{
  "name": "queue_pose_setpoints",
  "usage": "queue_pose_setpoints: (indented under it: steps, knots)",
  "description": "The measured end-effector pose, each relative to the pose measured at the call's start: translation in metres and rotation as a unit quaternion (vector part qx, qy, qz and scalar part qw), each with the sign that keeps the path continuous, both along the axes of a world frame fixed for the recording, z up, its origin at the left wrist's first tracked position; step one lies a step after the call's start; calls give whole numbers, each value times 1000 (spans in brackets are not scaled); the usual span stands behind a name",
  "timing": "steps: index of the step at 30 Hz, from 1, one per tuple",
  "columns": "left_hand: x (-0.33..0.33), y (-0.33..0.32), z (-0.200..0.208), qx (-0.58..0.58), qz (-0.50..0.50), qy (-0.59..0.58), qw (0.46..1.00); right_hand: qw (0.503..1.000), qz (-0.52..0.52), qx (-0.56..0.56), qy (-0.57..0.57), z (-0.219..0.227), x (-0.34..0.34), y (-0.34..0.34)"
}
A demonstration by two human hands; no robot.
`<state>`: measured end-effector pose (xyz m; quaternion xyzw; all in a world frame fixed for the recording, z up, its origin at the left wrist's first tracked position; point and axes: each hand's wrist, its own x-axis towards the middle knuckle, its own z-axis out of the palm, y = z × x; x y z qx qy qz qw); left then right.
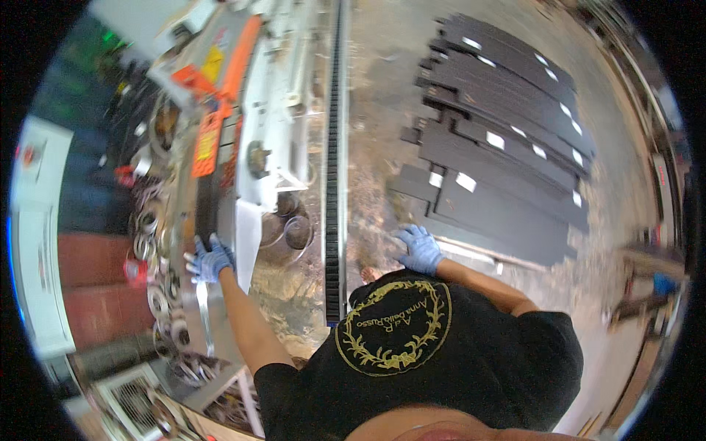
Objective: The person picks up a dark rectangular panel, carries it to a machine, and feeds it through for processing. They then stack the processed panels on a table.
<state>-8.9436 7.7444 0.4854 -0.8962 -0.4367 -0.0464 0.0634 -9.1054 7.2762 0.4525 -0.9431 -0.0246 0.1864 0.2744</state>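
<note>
My left hand (211,261), in a blue-grey glove, is at the machine's long metal edge (197,323) with its fingers spread. Its fingertips reach the lower end of a dark strip (207,213); whether they press on it is not clear. An orange label plate (207,151) lies farther up that strip. My right hand (421,251), gloved alike, is held out at my right side, fingers apart and nothing in them. The nearest things to it are dark grey flat panels (485,209) with white labels, spread beyond it.
A black segmented track (333,184) runs away from me between my hands. White machine parts (283,81) and an orange bar (241,55) stand at far left. Rolls of tape (157,300) and clutter line the left side. Round containers (296,231) sit beneath the machine.
</note>
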Motion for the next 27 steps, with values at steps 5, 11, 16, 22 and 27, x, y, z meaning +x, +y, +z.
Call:
queue_pose_setpoints:
  steps: [5,11,16,22,27]
  knots:
    - [47,-4,-16,8,-26,-23,999,993,-98,-57,21,-26,-17,-56]
    - [48,-30,-57,108,-263,-192,939,957,-251,-138,46,-43,28,-185]
    - [-36,-183,-40,-448,-350,-395,721,931,-248,-266,-45,-52,124,-280]
    - [-102,-224,-51,-365,-411,-340,763,908,-145,-393,-7,-75,227,-306]
    - [-108,-263,-47,-281,-503,-201,793,916,-151,-370,-25,-56,197,-280]
